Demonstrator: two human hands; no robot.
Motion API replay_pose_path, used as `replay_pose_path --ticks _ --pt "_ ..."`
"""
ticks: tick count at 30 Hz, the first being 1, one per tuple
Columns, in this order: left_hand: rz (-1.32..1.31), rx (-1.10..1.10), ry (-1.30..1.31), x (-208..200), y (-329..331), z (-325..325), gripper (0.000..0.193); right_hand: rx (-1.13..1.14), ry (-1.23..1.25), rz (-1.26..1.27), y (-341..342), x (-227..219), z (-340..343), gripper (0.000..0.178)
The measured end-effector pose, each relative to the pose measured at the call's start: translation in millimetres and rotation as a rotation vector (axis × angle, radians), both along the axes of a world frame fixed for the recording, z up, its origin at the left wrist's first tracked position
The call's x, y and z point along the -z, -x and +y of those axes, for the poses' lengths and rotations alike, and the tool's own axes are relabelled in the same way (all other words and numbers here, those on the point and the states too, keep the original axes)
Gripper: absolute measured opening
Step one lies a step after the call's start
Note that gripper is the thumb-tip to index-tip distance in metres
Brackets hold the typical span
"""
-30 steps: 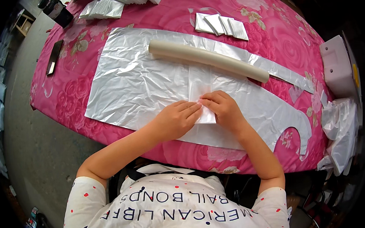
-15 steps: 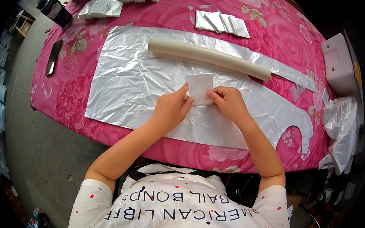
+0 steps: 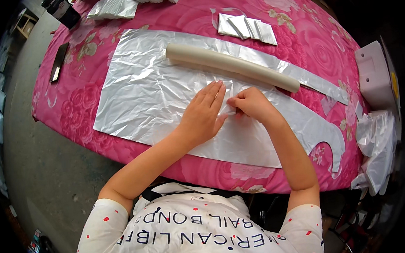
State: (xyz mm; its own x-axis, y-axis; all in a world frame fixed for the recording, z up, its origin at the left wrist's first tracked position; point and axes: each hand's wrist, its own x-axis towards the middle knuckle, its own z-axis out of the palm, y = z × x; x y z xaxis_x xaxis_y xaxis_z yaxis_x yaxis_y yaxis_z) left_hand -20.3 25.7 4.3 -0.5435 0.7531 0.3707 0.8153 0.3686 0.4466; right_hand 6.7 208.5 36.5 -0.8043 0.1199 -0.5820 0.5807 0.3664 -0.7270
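A small folded square of white plastic film (image 3: 228,88) lies on a large, wrinkled silvery-white plastic sheet (image 3: 139,88) that is spread across the table. My left hand (image 3: 201,113) rests flat over the left part of the square, fingers stretched out and hiding much of it. At the square's right edge, my right hand (image 3: 253,105) has thumb and forefinger pinched together on the film. Just beyond both hands a long beige tube (image 3: 231,65) lies slantwise on the sheet. The sheet's right end has a curved cut-out and a long strap.
Several folded silvery squares (image 3: 247,28) lie overlapped beyond the tube. Stacks of more folded pieces (image 3: 112,8) stand at the far left, near a dark lidded cup (image 3: 60,12). A dark flat bar (image 3: 59,62) lies at left. A white box (image 3: 375,72) and crumpled plastic (image 3: 376,133) flank the right edge.
My left hand has moved right and flattened over the folded square, covering its left side. My right hand has shifted slightly left and still pinches the right edge.
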Motion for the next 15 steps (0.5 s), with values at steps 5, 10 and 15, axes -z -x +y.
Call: replay_pose_path --ticks 5,10,15 --pt "-0.033 -0.076 0.228 15.8 -9.5 14.6 0.090 0.080 -0.023 0.046 -5.3 4.2 -6.7 0.027" --pt "-0.039 -0.038 0.300 20.0 -7.4 13.8 0.101 -0.071 -0.464 0.126 -16.5 -1.7 -13.3 0.031" --pt "-0.033 -0.065 0.191 21.1 -7.6 8.3 0.101 -0.205 -0.738 0.165 -29.1 -16.6 -3.4 0.042"
